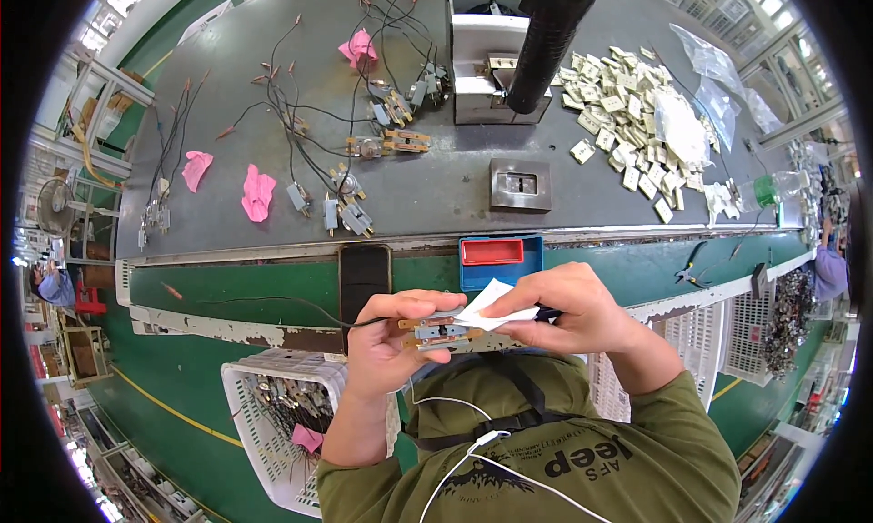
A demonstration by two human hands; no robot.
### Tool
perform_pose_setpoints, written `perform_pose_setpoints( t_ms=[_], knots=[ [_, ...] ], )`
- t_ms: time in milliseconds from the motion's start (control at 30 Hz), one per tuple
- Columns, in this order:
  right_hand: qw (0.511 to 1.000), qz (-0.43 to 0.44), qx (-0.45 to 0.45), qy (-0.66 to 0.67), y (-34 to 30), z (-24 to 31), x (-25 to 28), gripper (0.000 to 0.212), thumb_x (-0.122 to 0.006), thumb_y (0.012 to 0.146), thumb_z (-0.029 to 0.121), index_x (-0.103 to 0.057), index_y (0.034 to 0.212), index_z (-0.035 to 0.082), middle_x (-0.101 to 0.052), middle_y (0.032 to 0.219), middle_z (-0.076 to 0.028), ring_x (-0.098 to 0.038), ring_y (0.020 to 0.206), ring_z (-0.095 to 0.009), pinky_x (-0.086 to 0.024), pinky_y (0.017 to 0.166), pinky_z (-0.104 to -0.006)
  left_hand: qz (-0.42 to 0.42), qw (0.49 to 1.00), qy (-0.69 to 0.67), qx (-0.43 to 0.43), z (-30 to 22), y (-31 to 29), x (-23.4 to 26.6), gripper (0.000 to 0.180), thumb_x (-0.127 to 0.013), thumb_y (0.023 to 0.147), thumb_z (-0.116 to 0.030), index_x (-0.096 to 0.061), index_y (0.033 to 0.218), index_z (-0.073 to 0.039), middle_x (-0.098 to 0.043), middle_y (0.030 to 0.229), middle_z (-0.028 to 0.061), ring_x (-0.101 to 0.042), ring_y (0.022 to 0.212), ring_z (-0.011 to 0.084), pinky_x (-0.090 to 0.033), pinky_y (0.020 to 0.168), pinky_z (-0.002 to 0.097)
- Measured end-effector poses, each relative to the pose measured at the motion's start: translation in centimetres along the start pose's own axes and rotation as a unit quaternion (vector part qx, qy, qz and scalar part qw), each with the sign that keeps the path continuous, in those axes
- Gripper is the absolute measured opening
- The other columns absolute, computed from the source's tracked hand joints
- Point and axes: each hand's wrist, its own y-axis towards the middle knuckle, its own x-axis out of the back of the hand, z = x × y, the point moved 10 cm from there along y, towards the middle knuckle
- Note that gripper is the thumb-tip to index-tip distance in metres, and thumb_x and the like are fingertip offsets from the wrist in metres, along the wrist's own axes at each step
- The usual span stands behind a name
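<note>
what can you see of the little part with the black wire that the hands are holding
The small part is a grey block with flat brass-coloured metal strips sticking out, lying roughly level. The left hand pinches it by thumb and fingers. A thin black wire trails from it leftward over the green ledge. The right hand presses a white slip of paper against its right end. Finer detail is too small to tell.

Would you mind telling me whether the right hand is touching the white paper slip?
Touching. The head view shows the right hand pinching the white paper slip between thumb and fingers.
</note>
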Motion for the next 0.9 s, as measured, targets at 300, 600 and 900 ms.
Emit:
perform_pose_setpoints(
  t_ms=[300,600,900],
  knots=[
    [0.999,-0.040,0.026,-0.009,-0.09,0.18,0.55,0.024,-0.074,0.072,0.004,-0.068,0.096,0.006,-0.069,0.081,-0.008,-0.066,0.067,-0.021,-0.049,0.057,-0.0281,-0.007,1.000,-0.009,0.003,0.06,-0.03,0.05,0.047,-0.077,0.069,0.002,-0.051,0.108,-0.004,-0.059,0.113,0.0237,-0.056,0.111,0.0323,-0.050,0.091,0.0428],
    [0.999,-0.021,0.024,-0.015,0.06,0.55,0.32,0.024,-0.074,0.073,0.004,-0.068,0.095,0.005,-0.069,0.082,-0.009,-0.067,0.068,-0.022,-0.050,0.058,-0.0286,-0.010,1.000,-0.009,-0.006,-0.18,0.06,-0.13,0.047,-0.077,0.070,0.001,-0.051,0.108,-0.004,-0.059,0.113,0.0224,-0.057,0.111,0.0323,-0.050,0.091,0.0432],
    [0.999,-0.038,0.030,-0.016,0.00,0.52,0.50,0.024,-0.074,0.073,0.004,-0.068,0.096,0.005,-0.068,0.081,-0.009,-0.066,0.068,-0.022,-0.049,0.057,-0.0287,-0.071,0.997,0.013,0.022,0.07,0.19,0.37,0.052,-0.083,0.065,-0.021,-0.051,0.103,-0.005,-0.062,0.105,0.0200,-0.062,0.100,0.0320,-0.054,0.085,0.0420]
  ],
)
